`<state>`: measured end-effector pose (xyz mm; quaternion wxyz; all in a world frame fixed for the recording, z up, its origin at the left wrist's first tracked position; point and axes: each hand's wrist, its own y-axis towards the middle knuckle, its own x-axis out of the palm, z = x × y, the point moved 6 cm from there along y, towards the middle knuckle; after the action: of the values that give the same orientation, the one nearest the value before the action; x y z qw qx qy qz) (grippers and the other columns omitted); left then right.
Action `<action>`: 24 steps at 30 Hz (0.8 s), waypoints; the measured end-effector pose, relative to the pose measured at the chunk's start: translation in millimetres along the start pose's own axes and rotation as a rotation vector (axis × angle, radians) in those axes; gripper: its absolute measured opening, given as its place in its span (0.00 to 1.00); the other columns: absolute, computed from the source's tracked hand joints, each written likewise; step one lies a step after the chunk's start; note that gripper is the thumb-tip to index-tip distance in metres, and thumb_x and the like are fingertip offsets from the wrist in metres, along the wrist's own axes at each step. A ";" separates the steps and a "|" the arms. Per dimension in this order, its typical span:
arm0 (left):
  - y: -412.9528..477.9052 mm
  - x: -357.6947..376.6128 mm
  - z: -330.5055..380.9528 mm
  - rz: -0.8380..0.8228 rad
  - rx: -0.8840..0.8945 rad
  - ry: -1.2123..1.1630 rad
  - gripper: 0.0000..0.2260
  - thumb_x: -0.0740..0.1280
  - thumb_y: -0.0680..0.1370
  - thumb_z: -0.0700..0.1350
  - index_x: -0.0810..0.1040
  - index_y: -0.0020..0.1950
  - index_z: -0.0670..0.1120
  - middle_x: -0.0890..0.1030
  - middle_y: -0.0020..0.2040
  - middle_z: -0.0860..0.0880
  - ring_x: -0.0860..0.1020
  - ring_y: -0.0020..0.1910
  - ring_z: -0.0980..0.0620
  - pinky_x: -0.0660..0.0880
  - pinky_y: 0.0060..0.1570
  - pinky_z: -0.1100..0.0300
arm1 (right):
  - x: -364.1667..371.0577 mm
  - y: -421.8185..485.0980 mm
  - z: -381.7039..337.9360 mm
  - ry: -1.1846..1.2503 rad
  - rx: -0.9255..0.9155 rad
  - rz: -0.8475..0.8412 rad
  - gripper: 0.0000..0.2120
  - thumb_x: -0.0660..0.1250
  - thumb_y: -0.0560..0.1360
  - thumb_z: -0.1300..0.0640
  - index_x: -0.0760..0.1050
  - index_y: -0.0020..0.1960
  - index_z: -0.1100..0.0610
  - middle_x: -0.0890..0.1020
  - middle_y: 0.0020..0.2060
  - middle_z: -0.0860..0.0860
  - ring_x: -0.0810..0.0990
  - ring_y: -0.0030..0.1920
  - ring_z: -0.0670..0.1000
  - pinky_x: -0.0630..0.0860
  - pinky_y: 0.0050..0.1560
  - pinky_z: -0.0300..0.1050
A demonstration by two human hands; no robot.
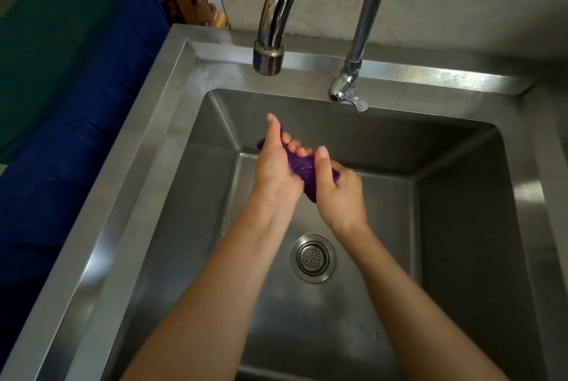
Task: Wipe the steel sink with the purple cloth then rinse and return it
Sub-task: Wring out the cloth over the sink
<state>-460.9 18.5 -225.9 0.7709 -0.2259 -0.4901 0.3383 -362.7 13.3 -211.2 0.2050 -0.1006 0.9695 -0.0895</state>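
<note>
If I twist too hard or slacken either grip, the purple cloth (302,169) could slip from between my palms and drop toward the drain (313,258) nearer me, or fling drips over the sink (144,147) rim on the left. My left hand (274,173) and right hand (339,196) face each other over the far part of the basin, below the faucet spout (268,58). Both curl round the bunched cloth, though I can't quite tell whose fingertips show on top.

Both hands are over the steel sink (172,122), left hand (275,170) and right hand (338,193) squeezing the bunched purple cloth (302,168) between them, tap (269,56) just beyond, drain (313,258) nearer.
</note>
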 end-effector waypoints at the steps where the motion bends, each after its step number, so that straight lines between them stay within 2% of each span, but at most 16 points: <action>1: -0.5 -0.4 -0.6 0.000 0.010 0.008 0.23 0.64 0.76 0.57 0.62 0.27 0.47 0.62 0.18 0.53 0.62 0.16 0.56 0.65 0.19 0.69 | 1.9 -0.2 2.6 0.053 0.044 0.022 0.26 0.53 0.80 0.44 0.76 0.34 0.59 0.78 0.29 0.54 0.74 0.33 0.51 0.70 0.39 0.45; 4: -2.1 -1.8 -2.0 -0.019 0.064 0.050 0.24 0.64 0.77 0.55 0.61 0.26 0.48 0.60 0.18 0.53 0.60 0.16 0.56 0.63 0.20 0.68 | 7.0 -1.0 12.0 0.170 0.170 0.077 0.25 0.54 0.80 0.45 0.72 0.27 0.54 0.75 0.24 0.49 0.72 0.30 0.48 0.69 0.37 0.43; 8: -3.9 -1.7 -3.6 -0.062 0.110 0.128 0.25 0.64 0.77 0.50 0.62 0.22 0.48 0.59 0.17 0.52 0.59 0.17 0.55 0.62 0.23 0.64 | 18.6 -3.5 28.8 0.353 0.365 0.095 0.25 0.57 0.78 0.45 0.71 0.26 0.54 0.74 0.21 0.46 0.72 0.29 0.50 0.68 0.36 0.43; 10: -3.7 -1.3 -2.2 -0.083 0.136 0.178 0.25 0.64 0.77 0.48 0.62 0.20 0.48 0.60 0.17 0.52 0.59 0.18 0.55 0.61 0.23 0.64 | 23.1 -3.2 31.7 0.416 0.429 0.083 0.24 0.57 0.78 0.46 0.71 0.27 0.54 0.74 0.23 0.47 0.72 0.30 0.50 0.69 0.37 0.45; 12: -3.1 -2.3 -0.4 -0.096 0.165 0.214 0.25 0.63 0.77 0.46 0.62 0.20 0.48 0.60 0.17 0.52 0.59 0.18 0.54 0.61 0.23 0.63 | 26.2 -3.1 32.0 0.438 0.475 0.048 0.21 0.56 0.78 0.48 0.69 0.29 0.54 0.72 0.25 0.49 0.70 0.28 0.50 0.67 0.34 0.42; 15: -4.1 -8.9 -0.2 -0.111 0.185 0.255 0.25 0.63 0.77 0.45 0.62 0.19 0.47 0.60 0.16 0.52 0.61 0.17 0.54 0.62 0.22 0.66 | 34.2 -8.9 36.1 0.469 0.560 -0.022 0.17 0.54 0.77 0.53 0.65 0.30 0.55 0.66 0.23 0.51 0.62 0.21 0.49 0.58 0.23 0.34; 19: -5.7 -15.4 -0.6 -0.136 0.210 0.309 0.25 0.63 0.77 0.43 0.62 0.19 0.47 0.61 0.16 0.52 0.61 0.17 0.55 0.62 0.22 0.66 | 45.1 -14.9 43.2 0.528 0.647 -0.116 0.14 0.52 0.76 0.56 0.64 0.32 0.56 0.64 0.22 0.51 0.59 0.16 0.46 0.54 0.22 0.32; 24: -7.1 -11.1 3.0 -0.218 0.211 0.325 0.24 0.62 0.77 0.43 0.62 0.20 0.47 0.61 0.16 0.52 0.61 0.17 0.55 0.62 0.22 0.65 | 51.1 -13.0 43.9 0.653 0.673 -0.216 0.15 0.51 0.77 0.54 0.63 0.32 0.54 0.63 0.23 0.51 0.55 0.15 0.44 0.52 0.21 0.29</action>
<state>-464.7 5.6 -226.5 0.8911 -0.1412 -0.3429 0.2615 -388.2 -16.9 -267.3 -0.0993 -0.0956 0.8844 -0.4459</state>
